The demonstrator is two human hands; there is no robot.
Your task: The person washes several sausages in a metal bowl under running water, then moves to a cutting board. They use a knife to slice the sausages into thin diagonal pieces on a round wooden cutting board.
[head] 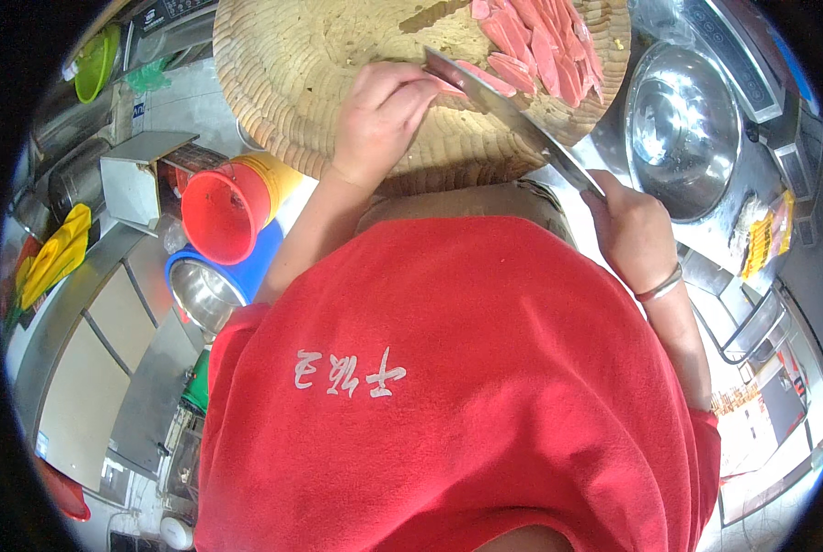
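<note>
My right hand [633, 231] grips the handle end of a kitchen knife [515, 119], whose blade slants up and left across a round wooden chopping block [280, 83]. At the blade's far end, the fingertips of my left hand [382, 117] pinch a small piece of pink meat or sausage [450, 87] against the block. Much of that piece is hidden by the fingers and the blade. Just beyond the knife lie a few loose pink slices [487, 78]. A larger heap of pink slices [549, 45] covers the block's far right side.
Right of the block stands a large steel bowl [684, 131], with an induction cooker [735, 62] behind it and a yellow packet [770, 234] nearer. On the left are a red bucket [219, 219], a blue container [263, 248] and a steel pot [208, 293].
</note>
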